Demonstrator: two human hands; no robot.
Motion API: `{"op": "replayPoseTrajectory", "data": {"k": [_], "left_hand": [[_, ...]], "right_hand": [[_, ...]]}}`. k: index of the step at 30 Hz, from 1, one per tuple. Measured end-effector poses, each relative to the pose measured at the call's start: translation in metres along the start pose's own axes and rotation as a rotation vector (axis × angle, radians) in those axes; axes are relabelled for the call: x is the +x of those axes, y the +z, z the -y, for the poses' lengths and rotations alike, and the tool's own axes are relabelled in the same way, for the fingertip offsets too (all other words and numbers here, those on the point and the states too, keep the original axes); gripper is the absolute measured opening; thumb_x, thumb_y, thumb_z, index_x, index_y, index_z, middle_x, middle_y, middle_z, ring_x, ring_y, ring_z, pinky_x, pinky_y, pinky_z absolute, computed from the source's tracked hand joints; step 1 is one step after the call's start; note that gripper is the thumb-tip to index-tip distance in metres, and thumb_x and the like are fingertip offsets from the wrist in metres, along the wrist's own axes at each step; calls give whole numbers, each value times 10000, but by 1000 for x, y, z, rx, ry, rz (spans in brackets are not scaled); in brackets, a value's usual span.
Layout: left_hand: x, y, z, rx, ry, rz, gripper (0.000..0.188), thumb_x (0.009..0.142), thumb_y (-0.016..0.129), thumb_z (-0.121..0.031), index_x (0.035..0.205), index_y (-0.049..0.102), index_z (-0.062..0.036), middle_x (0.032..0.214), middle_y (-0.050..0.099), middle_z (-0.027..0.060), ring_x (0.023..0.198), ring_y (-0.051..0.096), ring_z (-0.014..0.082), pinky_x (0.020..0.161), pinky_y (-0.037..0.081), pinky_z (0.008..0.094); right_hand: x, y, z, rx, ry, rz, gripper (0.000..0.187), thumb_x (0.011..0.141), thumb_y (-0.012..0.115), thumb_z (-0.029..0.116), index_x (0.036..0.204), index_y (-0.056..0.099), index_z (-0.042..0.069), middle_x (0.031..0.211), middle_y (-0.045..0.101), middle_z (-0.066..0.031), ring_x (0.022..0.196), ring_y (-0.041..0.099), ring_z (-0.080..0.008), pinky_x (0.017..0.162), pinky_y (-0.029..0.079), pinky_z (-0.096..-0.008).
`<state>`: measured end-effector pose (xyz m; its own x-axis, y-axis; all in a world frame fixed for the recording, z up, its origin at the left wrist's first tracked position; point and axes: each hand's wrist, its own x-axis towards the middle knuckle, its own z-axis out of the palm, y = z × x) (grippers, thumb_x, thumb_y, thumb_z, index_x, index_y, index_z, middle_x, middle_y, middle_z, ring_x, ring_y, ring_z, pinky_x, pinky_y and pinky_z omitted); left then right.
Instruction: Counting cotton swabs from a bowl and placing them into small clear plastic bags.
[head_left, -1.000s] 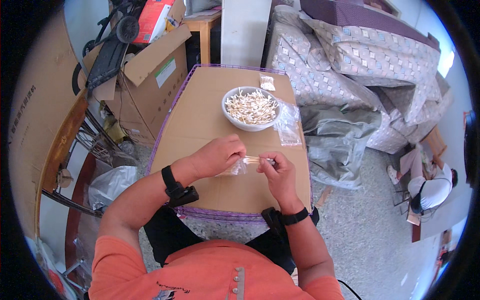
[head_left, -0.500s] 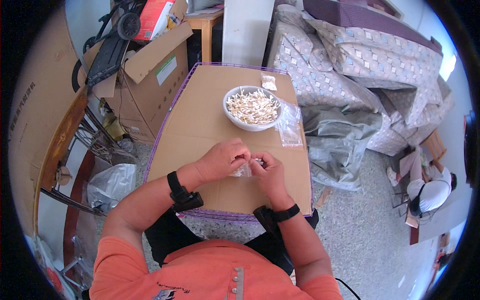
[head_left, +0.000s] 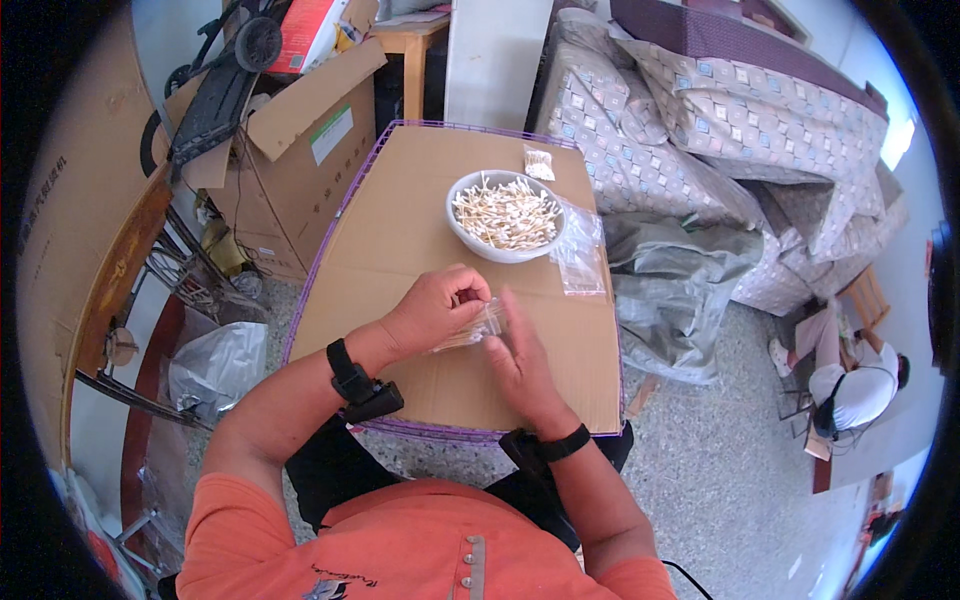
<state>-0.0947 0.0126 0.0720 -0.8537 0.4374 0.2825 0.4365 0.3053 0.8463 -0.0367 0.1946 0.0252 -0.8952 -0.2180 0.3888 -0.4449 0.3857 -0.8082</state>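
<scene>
Over the near half of the cardboard-topped table, my left hand (head_left: 440, 308) pinches the edge of a small clear plastic bag (head_left: 466, 336) with cotton swabs inside. My right hand (head_left: 522, 372) is at the bag's right side, its fingers stretched and spread, some smeared by motion; whether it touches the bag I cannot tell. Beyond my hands stands a grey-white bowl (head_left: 500, 253) heaped with loose cotton swabs (head_left: 508, 213). A filled little bag of swabs (head_left: 538, 163) lies behind the bowl. Flat clear plastic bags (head_left: 578, 262) rest to the bowl's right.
Brown cardboard (head_left: 390, 215) covers the tabletop, edged by purple wire (head_left: 318, 225). An open carton (head_left: 300, 190) stands at the left. Patterned cloth-covered bundles (head_left: 740, 95) and a grey-green plastic sheet (head_left: 670, 290) crowd the right side. Another person (head_left: 862, 385) sits far right.
My right hand has let go of the bag's top, opening its fingers and shifting slightly down. The bag now shows more, tilted below my left hand, which has moved slightly left.
</scene>
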Motion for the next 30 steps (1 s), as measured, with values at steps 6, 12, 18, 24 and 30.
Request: {"op": "replayPoseTrajectory", "data": {"k": [6,12,18,24,30], "left_hand": [[-1,-1,2,38,41,-17,86,807,630,-60,878,603,-21,812,596,79,724,608,156,678,496,286],[-3,-2,8,70,26,-21,86,803,631,-51,879,602,-22,818,588,87,722,611,169,681,497,297],[-3,-1,6,71,28,-2,85,800,630,-40,875,596,-20,817,579,91,728,617,186,686,500,306],[-8,7,15,176,111,25,99,804,633,-68,888,597,-31,833,568,117,759,605,256,690,493,344],[-17,11,26,284,197,44,217,790,673,-106,987,602,-49,938,583,136,900,576,314,797,474,397]], "right_hand": [[-4,2,6,78,77,-69,524,933,539,156,1405,375,-1,1429,401,-205,1351,361,-318,1110,278,-390],[-6,1,3,-99,-102,9,446,910,565,98,1341,477,27,1412,429,-189,1299,429,-301,1067,337,-382],[-6,-5,0,-63,-59,-8,366,915,559,74,1277,537,28,1387,459,-165,1260,467,-257,1027,385,-351],[-8,0,-13,213,87,-103,329,901,557,48,1229,553,26,1318,513,-159,1162,545,-241,947,464,-322],[-10,4,-17,234,117,-76,352,892,559,15,1244,541,18,1289,527,-151,1146,553,-228,963,461,-328]]}}
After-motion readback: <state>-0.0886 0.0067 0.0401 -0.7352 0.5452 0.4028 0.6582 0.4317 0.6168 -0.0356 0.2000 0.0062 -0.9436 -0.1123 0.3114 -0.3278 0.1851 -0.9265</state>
